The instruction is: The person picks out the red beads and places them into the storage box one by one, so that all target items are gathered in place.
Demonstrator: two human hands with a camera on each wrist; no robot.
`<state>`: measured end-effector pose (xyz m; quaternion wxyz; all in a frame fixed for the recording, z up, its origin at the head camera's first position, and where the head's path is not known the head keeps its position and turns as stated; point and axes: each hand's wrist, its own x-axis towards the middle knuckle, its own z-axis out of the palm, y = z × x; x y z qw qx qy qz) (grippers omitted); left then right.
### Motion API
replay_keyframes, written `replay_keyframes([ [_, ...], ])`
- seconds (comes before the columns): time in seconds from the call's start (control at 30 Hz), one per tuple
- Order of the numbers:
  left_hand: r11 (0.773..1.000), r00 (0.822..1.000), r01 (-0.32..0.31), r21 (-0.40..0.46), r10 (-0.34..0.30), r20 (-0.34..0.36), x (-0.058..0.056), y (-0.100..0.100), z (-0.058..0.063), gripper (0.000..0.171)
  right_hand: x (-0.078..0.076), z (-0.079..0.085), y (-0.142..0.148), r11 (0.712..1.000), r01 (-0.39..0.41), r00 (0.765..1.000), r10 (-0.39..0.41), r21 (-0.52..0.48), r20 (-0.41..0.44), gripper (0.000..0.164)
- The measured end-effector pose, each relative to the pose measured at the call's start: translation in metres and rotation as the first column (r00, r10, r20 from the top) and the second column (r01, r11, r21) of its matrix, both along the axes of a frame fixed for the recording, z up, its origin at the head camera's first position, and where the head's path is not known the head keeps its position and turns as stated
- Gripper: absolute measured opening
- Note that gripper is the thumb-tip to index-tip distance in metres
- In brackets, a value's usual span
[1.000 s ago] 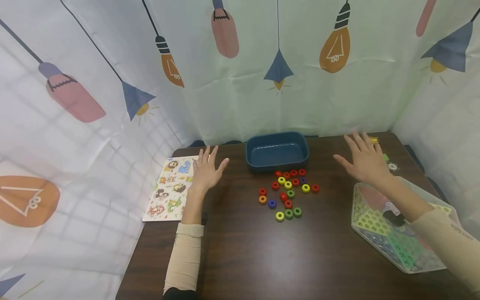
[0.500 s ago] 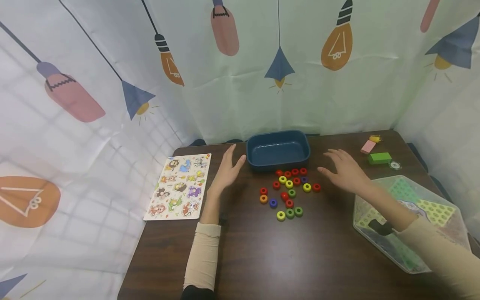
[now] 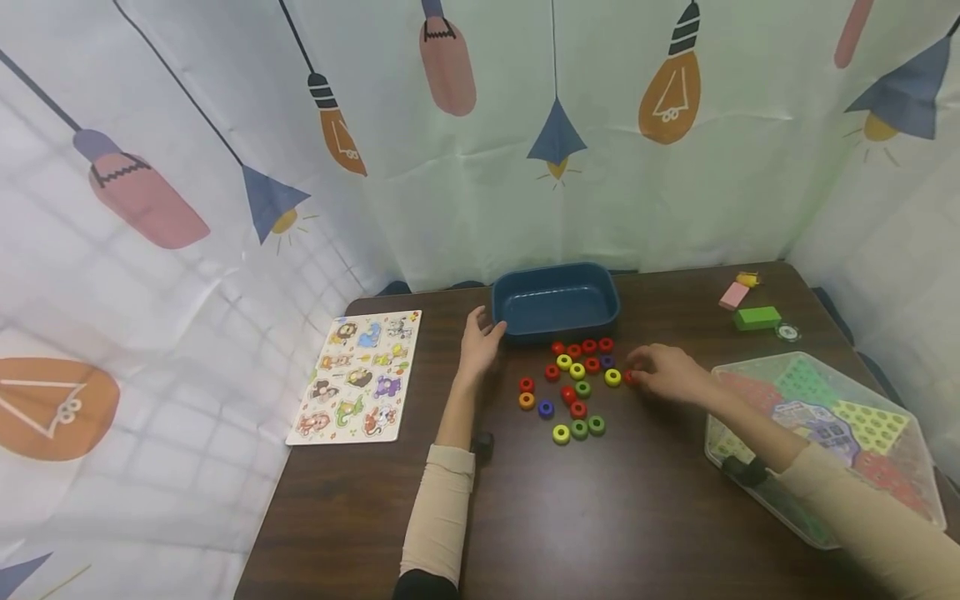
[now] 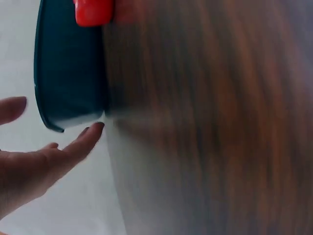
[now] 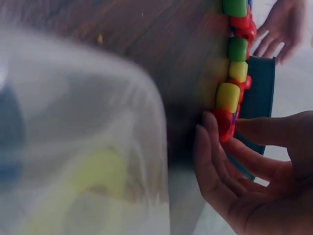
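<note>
My right hand [image 3: 667,372] has its thumb and fingertips on either side of a red ring-shaped bead [image 5: 223,122], at the right end of the group. More beads in red, yellow, green, blue, purple and orange lie scattered in front of a dark blue tray [image 3: 557,332]; one is a yellow bead [image 3: 561,433]. At the tray's left end is my left hand [image 3: 478,343], fingers spread and holding nothing. In the left wrist view its fingertips [image 4: 95,128] come right up to the tray's end. Part of the red bead is hidden by the right fingers.
A wooden animal puzzle board [image 3: 356,377] lies on the left. On the right stands a clear plastic box [image 3: 825,450] under my right forearm. A green block [image 3: 757,317], a pink block [image 3: 734,295] and small items sit at the back right. A patterned curtain [image 3: 480,208] hangs behind.
My left hand has moved right, from beside the puzzle board to the tray's left end. My right hand has come left and down, its fingers closing around the rightmost red bead.
</note>
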<state>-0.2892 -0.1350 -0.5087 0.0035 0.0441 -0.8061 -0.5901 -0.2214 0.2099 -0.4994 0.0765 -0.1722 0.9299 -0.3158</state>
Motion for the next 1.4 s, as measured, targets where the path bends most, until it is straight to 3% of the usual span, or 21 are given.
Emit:
replay_keyframes([
  [0.13,1.000,1.000,-0.003,0.025,0.002,0.008,0.000,0.004,-0.003,0.064,-0.001,-0.005,0.000,0.992,0.017,0.985,0.005,-0.125,0.174,0.028],
  [0.27,0.999,1.000,-0.003,0.046,0.003,-0.002,-0.002,0.007,-0.003,0.062,-0.003,-0.008,-0.003,0.977,0.075,0.969,-0.024,-0.198,0.246,0.029],
  [0.57,0.970,0.986,-0.129,0.204,0.147,-0.077,-0.004,0.008,-0.002,0.058,-0.004,-0.012,-0.007,0.944,0.166,0.937,-0.061,-0.286,0.345,0.030],
  [0.77,0.972,0.977,-0.171,0.162,0.188,-0.097,-0.006,0.010,-0.003,0.059,-0.009,-0.007,0.001,0.945,0.172,0.931,-0.063,-0.279,0.360,0.031],
  [0.93,0.974,0.972,-0.185,0.130,0.201,-0.122,-0.006,0.011,-0.001,0.060,-0.015,0.008,0.002,0.951,0.133,0.940,-0.031,-0.281,0.341,0.031],
  [1.13,0.971,0.967,-0.188,0.145,0.209,-0.146,-0.007,0.012,0.003,0.059,-0.025,0.042,-0.014,0.943,0.095,0.949,0.010,-0.318,0.314,0.031],
  [1.4,0.968,0.969,-0.179,0.176,0.204,-0.136,-0.006,0.011,0.001,0.058,-0.062,0.077,-0.041,0.905,0.065,0.924,0.104,-0.420,0.368,0.030],
])
